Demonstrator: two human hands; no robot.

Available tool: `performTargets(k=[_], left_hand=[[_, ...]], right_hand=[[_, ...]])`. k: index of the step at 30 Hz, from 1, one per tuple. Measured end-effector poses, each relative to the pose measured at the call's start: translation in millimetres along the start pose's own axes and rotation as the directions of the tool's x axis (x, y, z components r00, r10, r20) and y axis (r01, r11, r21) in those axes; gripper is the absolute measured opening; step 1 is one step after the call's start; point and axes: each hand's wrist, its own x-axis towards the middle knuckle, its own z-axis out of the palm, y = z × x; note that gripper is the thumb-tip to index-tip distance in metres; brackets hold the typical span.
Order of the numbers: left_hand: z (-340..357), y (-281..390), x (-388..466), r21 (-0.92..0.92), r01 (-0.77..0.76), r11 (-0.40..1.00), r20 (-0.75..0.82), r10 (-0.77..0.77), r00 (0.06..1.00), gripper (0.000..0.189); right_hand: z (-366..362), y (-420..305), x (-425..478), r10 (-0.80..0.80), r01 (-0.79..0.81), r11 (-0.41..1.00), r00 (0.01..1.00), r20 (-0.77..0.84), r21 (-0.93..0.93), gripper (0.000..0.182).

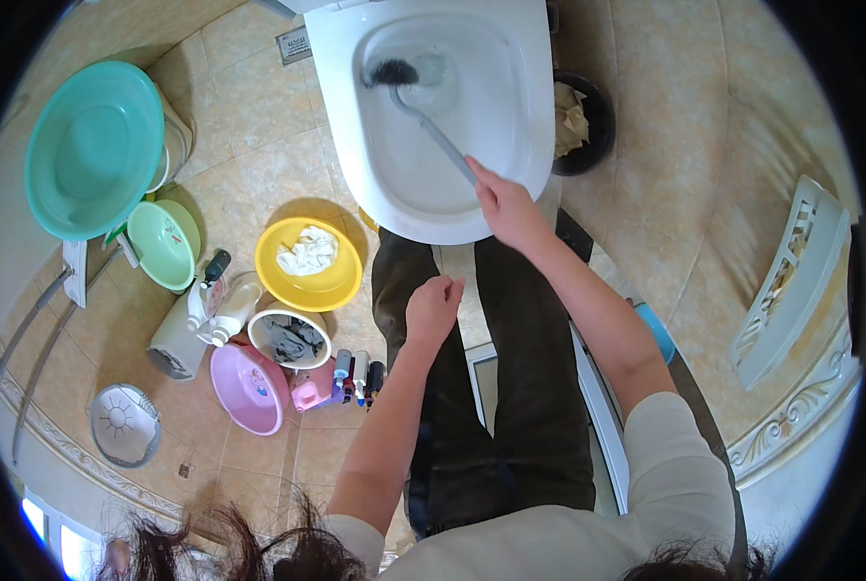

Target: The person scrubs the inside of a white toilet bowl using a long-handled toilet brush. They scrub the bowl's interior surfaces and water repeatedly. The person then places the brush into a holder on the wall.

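My right hand (pixel 509 203) grips the grey handle of a toilet brush (pixel 440 138) over the front part of a white toilet bowl (pixel 386 178). The brush's dark bristle head is inside the bowl at its upper left, beside the water at the drain. My left hand (pixel 434 309) is held above my left thigh, fingers curled in, with no object visible in it. Left of my knees, a yellow basin (pixel 269 272) holds a crumpled white cloth (pixel 308 252).
A black waste bin (pixel 602 138) with paper stands right of the toilet. On the left are a large teal basin (pixel 95 149), a green basin (pixel 160 243), white bottles (pixel 237 305), a white bucket (pixel 324 356) with dark cloths and a pink basin (pixel 248 385). A white rack (pixel 796 290) is at the right.
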Motion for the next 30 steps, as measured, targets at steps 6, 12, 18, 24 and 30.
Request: performTargets(k=[6,12,18,24,30], left_hand=[[-1.6,-5.8,-1.4,-0.006,-0.053,0.999,-0.052,0.053,0.997,0.032],[8.6,-5.5,-3.4,0.054,-0.083,0.995,-0.061,0.086,0.994,0.033],[-1.7,-10.1,-2.9,0.02,-0.015,1.0,-0.042,0.016,0.999,0.034],[5.3,-5.4,-3.2,0.017,-0.078,0.997,-0.091,0.079,0.993,0.033],[-1.5,2.4,-1.0,-0.03,-0.022,0.999,-0.041,0.021,0.999,0.033]], right_hand=[[-25.9,4.5,-66.2,0.205,-0.095,0.924,0.941,0.27,-0.37,0.042],[-4.3,6.4,-2.4,0.1,-0.086,0.986,0.99,0.094,-0.141,0.037],[2.0,20.5,-51.5,0.156,-0.098,0.95,0.971,0.179,-0.297,0.043],[-38.6,1.7,-55.9,0.354,-0.045,0.661,0.899,0.259,-0.749,0.051],[-9.2,25.3,34.1,0.217,-0.043,0.62,0.969,0.118,-0.783,0.047]])
